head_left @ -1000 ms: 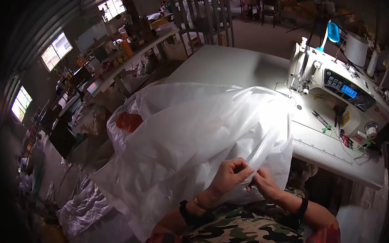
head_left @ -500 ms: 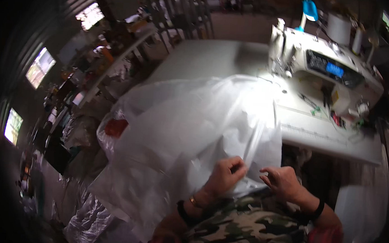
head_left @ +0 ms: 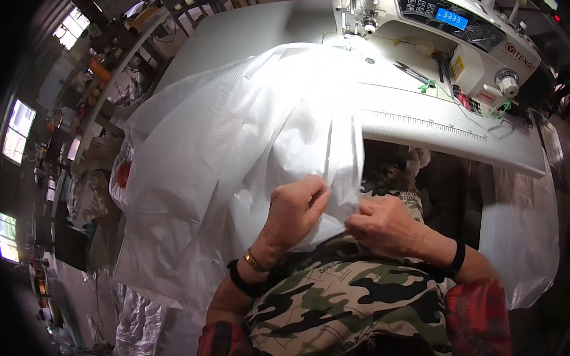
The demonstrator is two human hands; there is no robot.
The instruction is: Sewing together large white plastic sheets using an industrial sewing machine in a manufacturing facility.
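Note:
A wide sheet of thin white fabric spreads from under the head of a sewing machine down over the table's front edge to my lap. My left hand is closed on the fabric near its lower right part, thumb against fingers. At the right edge of the sheet my right hand pinches the fabric's border between thumb and fingers. A few folds run from between my hands up to the brightly lit needle area, where glare hides detail.
Thread snips and a bit of green thread lie beside the machine. A printed ruler runs along the table's front. Cluttered shelving stands at the left. Clear plastic hangs at the right.
The view has shifted, so machine and fabric sit higher and farther left. My right hand has come onto the fabric's edge, where before its fingers were apart; my left remains on the fabric.

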